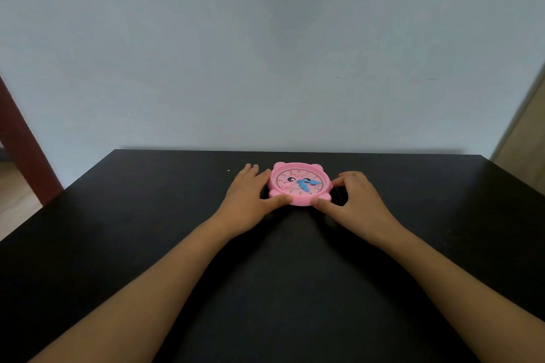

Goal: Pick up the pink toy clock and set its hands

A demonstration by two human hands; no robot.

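The pink toy clock [298, 183] lies flat, face up, on the black table [177, 244] near its far edge. It has small ears, a white dial with numbers and two blue hands pointing right and lower right. My left hand [250, 194] grips its left rim, thumb on the near edge and fingers along the far side. My right hand [354, 200] holds the right rim the same way, thumb at the near edge. Both forearms reach in from the bottom of the view.
A pale wall [265, 53] rises just behind the table's far edge. A reddish-brown wooden post [20, 141] stands at the left, and a beige panel [525, 141] at the right. A tiny white speck [228, 170] lies left of the clock.
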